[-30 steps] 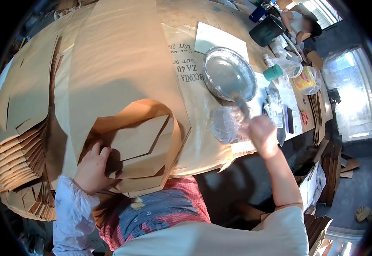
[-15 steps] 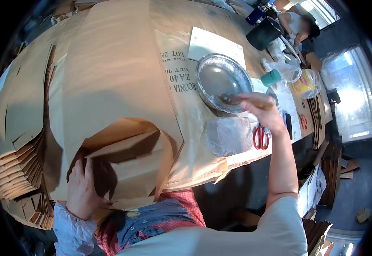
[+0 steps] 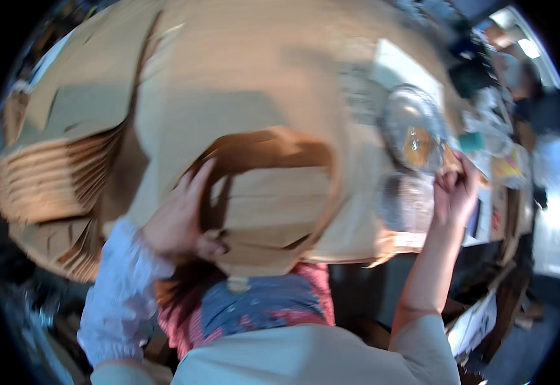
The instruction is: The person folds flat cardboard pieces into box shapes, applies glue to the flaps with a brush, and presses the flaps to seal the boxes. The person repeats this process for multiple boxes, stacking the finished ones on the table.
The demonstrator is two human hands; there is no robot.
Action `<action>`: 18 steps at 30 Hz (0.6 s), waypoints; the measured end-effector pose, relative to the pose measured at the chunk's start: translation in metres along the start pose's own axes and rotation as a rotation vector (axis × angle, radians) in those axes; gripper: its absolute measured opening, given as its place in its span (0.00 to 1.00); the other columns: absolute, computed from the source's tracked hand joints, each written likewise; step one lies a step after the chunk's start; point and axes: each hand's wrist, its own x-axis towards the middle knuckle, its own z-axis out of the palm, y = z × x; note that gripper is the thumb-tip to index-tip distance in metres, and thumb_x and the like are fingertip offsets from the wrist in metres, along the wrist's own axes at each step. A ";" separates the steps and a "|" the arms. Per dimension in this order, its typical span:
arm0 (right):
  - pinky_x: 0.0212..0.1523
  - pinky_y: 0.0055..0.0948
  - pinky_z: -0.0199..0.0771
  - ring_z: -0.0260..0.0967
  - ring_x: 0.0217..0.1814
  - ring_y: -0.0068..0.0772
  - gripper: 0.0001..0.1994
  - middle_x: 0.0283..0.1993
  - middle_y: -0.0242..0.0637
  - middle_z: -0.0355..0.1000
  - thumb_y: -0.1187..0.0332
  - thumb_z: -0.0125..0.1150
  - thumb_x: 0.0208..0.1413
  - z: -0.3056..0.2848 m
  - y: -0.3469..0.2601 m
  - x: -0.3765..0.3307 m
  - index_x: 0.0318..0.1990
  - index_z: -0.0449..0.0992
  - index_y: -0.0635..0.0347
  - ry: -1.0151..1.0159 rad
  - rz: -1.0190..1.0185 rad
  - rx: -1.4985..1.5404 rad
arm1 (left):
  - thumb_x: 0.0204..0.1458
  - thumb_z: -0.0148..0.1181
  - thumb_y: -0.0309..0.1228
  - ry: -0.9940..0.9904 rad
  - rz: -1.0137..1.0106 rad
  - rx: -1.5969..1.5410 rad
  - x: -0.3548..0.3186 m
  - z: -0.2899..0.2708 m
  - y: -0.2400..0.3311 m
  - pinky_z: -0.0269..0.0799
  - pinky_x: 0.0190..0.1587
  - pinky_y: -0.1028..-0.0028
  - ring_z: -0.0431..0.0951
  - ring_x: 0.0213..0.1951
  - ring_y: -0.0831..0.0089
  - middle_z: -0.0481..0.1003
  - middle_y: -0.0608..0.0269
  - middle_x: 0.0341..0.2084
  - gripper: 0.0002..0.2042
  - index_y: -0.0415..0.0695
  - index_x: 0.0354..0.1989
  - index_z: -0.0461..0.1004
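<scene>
The brown paper bag (image 3: pixel 273 208) lies on the table directly in front of the person, with its near end opened into a wide, upright mouth. The near flap of the mouth is just above the person's blue and red-checked lap garment (image 3: pixel 251 308).

The left hand (image 3: pixel 174 215) is at the left side of the mouth. It is half open: the fingers extend along the left wall and the thumb is at the near left corner. Owing to motion blur, it cannot be told whether this hand pinches the paper or only braces it.

The right hand (image 3: pixel 454 192) is closed around a light-brown brush (image 3: pixel 450 160), at the near right rim of a round, grey metal basin (image 3: pixel 403 114). The basin is right of the bag and well apart from it, next to a flat, white rectangular board (image 3: pixel 408 65).

A clear plastic bundle (image 3: pixel 403 202) lies on the near side of the basin. A teal cylindrical container (image 3: pixel 472 142) stands to the right of the basin. A fanned stack of folded brown paper pieces (image 3: pixel 52 176) occupies the left side of the table.
</scene>
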 end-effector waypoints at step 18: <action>0.27 0.18 0.69 0.68 0.24 0.17 0.04 0.25 0.31 0.75 0.73 0.61 0.54 0.142 0.088 -0.126 0.35 0.79 0.63 -0.406 0.070 -0.869 | 0.23 0.77 0.35 0.075 0.035 -0.103 -0.003 0.013 -0.008 0.55 0.65 0.59 0.54 0.64 0.44 0.54 0.41 0.61 0.57 0.41 0.67 0.46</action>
